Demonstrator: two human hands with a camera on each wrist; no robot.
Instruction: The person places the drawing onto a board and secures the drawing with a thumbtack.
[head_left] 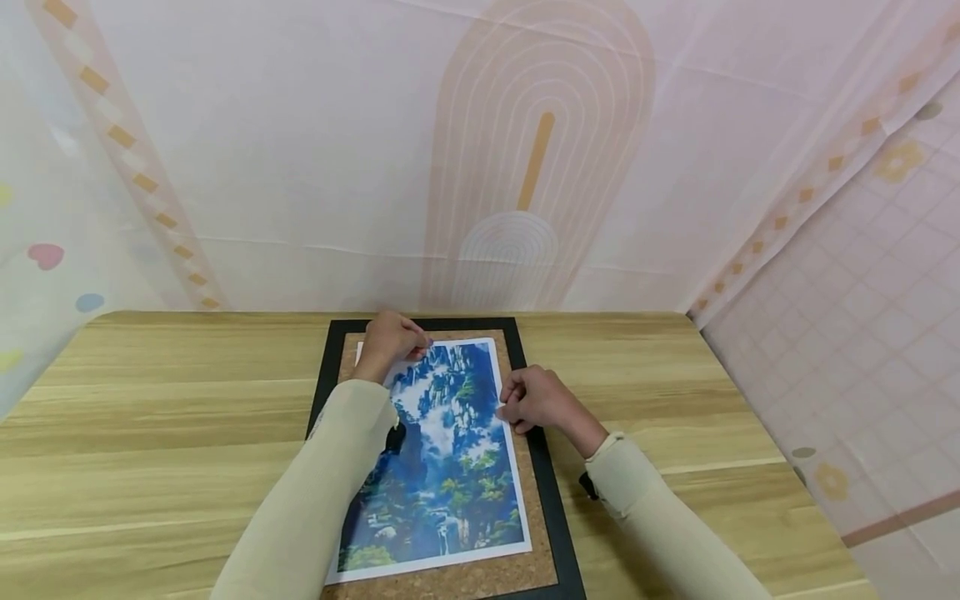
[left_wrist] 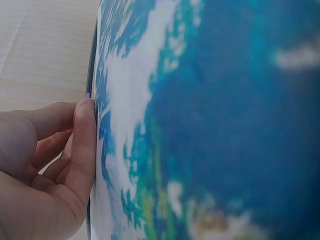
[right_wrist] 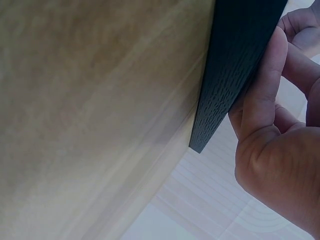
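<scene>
A blue, green and white landscape print (head_left: 442, 450) lies on a cork board with a black frame (head_left: 324, 367) on the wooden table (head_left: 150, 400). My left hand (head_left: 411, 342) sits at the print's top left corner with its fingers curled. In the left wrist view its thumb (left_wrist: 85, 145) lies along the edge of the print (left_wrist: 215, 125), and a tiny purple speck shows at the thumb tip. My right hand (head_left: 513, 407) is curled at the print's right edge, thumb against forefinger. The right wrist view shows that hand (right_wrist: 280, 150) partly behind the black frame (right_wrist: 235, 65).
The board lies in the middle of the table and reaches its far edge. A pale patterned curtain (head_left: 300, 167) hangs close behind the table. Bare wood (head_left: 675, 392) lies on both sides of the board, and a tiled floor (head_left: 885, 317) lies to the right.
</scene>
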